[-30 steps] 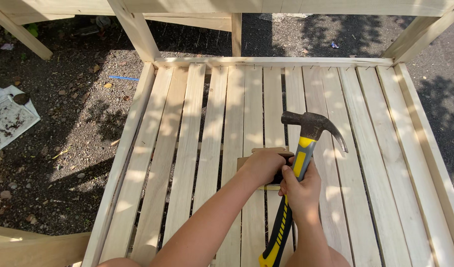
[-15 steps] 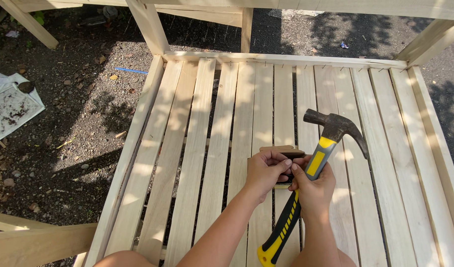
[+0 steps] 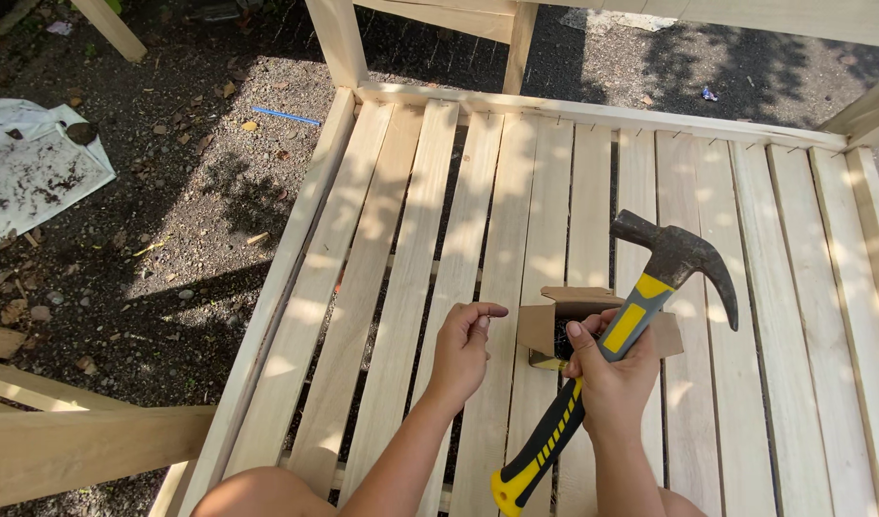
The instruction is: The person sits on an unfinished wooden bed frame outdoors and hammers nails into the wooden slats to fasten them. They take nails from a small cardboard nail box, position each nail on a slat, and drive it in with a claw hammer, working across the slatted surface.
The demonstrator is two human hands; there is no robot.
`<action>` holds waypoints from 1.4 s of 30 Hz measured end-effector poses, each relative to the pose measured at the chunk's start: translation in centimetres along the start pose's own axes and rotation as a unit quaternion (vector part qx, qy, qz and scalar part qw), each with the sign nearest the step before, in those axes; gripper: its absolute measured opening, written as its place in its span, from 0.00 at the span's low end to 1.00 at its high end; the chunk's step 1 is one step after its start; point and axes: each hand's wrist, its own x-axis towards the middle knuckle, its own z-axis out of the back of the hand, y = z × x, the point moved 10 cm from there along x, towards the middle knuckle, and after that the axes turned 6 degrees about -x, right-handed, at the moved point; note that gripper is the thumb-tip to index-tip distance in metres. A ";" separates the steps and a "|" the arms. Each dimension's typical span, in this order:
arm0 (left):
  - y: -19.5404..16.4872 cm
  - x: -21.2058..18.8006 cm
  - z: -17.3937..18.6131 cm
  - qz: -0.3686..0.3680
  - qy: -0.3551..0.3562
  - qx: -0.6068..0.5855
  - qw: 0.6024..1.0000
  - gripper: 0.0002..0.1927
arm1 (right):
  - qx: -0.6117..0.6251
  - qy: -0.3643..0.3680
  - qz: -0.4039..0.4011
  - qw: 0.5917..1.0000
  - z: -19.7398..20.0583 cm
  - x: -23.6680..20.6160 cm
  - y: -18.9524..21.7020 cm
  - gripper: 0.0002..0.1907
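Head view only: right hand (image 3: 612, 378) wrapped tight round the claw hammer (image 3: 619, 337), gripped high near the head, steel end tipped up and away from the slats, yellow-black handle trailing back past the wrist. Left hand (image 3: 463, 349) pinched shut, thumb on forefinger, likely on a nail too small to make out. Small open cardboard box (image 3: 545, 325) parked on the slatted wooden frame (image 3: 401, 287) right between both hands, within easy reach. Dirty white sheet (image 3: 33, 172) off on the gravel ground (image 3: 171, 239)

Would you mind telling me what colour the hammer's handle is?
The hammer's handle is yellow and black, held in the right hand; the head view shows it.
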 end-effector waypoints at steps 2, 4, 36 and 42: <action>1.9 1.1 3.8 0.032 -0.044 -0.008 0.999 0.11 | 0.001 0.040 -0.009 0.999 -2.3 -0.8 -0.7 0.19; 3.9 1.7 7.7 0.055 -0.087 -0.049 0.994 0.10 | -0.050 0.079 -0.046 0.995 -5.3 -1.9 -2.7 0.17; 5.6 13.5 22.4 -0.121 -0.269 0.369 0.882 0.04 | -0.163 0.129 -0.206 0.956 -20.6 -5.2 -18.7 0.11; 5.5 13.5 21.9 -0.122 -0.257 0.396 0.873 0.03 | -0.170 0.128 -0.204 0.956 -20.8 -5.2 -18.7 0.11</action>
